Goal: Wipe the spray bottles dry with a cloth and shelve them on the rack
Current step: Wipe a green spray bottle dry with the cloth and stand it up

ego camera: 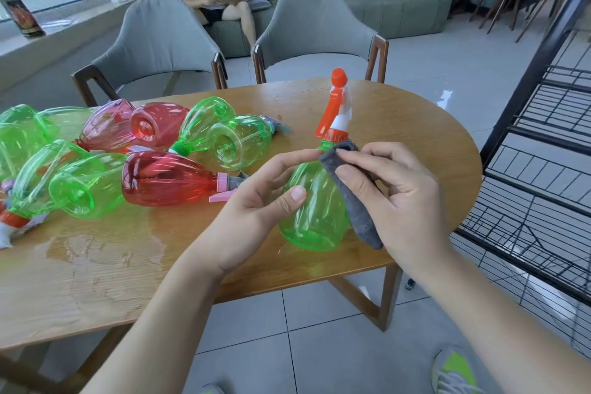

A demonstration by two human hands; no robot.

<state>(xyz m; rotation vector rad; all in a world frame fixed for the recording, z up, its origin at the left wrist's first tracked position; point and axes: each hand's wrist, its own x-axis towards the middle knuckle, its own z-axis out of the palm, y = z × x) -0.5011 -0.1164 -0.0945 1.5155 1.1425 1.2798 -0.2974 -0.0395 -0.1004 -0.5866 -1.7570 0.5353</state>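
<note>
The left hand [256, 198] grips a green bottle [315, 205] upright. The right hand [393, 192] pinches a grey cloth [358, 201] against the bottle's neck and side. Left of the hands, about ten bottles [166, 177] lie unwiped on the wet table [96, 265]. Right of them, the rack [543, 169] looks bare, so the task has barely begun.

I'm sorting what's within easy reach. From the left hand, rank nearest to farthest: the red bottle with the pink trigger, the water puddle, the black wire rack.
1. Red bottle with pink trigger, lying just left of the left hand.
2. Water puddle, on the tabletop, lower left.
3. Black wire rack, far right, beyond the table.
</note>
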